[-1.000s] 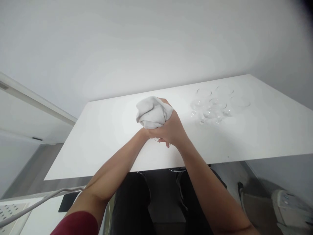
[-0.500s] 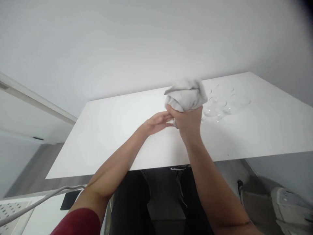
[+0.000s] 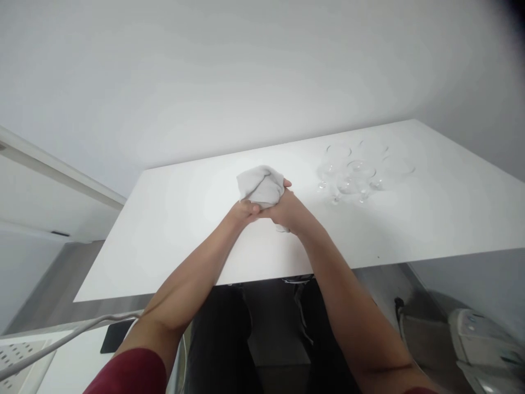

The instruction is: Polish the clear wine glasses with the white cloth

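Observation:
A light grey cloth (image 3: 264,187) is bunched up over the middle of the white table (image 3: 172,235), with both hands round its lower part. My left hand (image 3: 245,210) is closed on its near left side, thumb lying across the front. My right hand (image 3: 285,209) grips it from the right, and a fingertip shows past the cloth's upper right edge. A small pale end of something pokes out below the right hand; I cannot make out whether it is cloth. Whether anything is wrapped inside is hidden.
Several clear drinking glasses (image 3: 355,174) stand close together on the table, right of my hands. A pale wall (image 3: 246,76) rises behind the table. At lower left a grey cable (image 3: 74,334) runs over a white surface with a black flat object (image 3: 112,337).
The cloth has moved left and toward me, lower over the table. My left hand, which was open beside the right wrist, has closed on it. More of the glasses show now.

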Available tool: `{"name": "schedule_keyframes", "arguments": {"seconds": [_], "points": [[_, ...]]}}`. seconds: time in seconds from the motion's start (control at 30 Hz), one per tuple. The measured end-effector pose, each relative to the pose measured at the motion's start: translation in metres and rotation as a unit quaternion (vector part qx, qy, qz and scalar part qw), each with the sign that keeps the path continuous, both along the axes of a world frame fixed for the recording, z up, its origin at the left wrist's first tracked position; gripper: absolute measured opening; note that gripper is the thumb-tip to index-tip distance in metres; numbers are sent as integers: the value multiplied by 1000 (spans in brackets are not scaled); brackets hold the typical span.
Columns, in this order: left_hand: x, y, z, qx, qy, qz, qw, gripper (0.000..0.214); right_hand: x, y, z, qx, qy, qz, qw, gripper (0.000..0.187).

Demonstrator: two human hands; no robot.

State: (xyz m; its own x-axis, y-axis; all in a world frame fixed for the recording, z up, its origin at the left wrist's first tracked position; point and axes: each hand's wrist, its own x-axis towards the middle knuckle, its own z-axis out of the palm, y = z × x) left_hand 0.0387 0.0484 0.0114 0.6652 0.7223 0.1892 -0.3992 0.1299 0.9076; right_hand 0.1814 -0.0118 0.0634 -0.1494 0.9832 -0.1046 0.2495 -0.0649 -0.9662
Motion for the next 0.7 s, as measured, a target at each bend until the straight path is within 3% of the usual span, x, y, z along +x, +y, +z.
{"name": "schedule_keyframes", "arguments": {"seconds": [0.07,0.13,0.2,0.27,0.37,0.43,0.53,0.63,0.7], "points": [[-4,4,-5,-9,5,-29,1000,106,1,-2,5,-83,79,120,986,34],[-6,7,-8,-31,24,-61,997,107,1,-4,8,-146,151,226,951,36],[-7,9,-10,-44,22,-78,996,107,-1,-5,7,-162,186,252,936,37],[-5,9,-10,-34,-11,-75,997,106,-2,-4,3,-152,161,199,955,35],[-1,8,-7,15,-47,-56,997,84,-4,-1,-3,-92,-19,94,991,30],[2,7,-4,57,-44,-41,997,70,-5,0,-3,-5,-163,52,985,33],[4,4,0,81,-42,-23,996,64,-6,-1,0,85,-284,-7,955,28],[5,4,2,49,-54,-9,997,58,-2,-3,4,104,-283,-59,952,24],[5,5,2,17,-55,2,998,58,5,-3,6,92,-192,-19,977,26]]}}
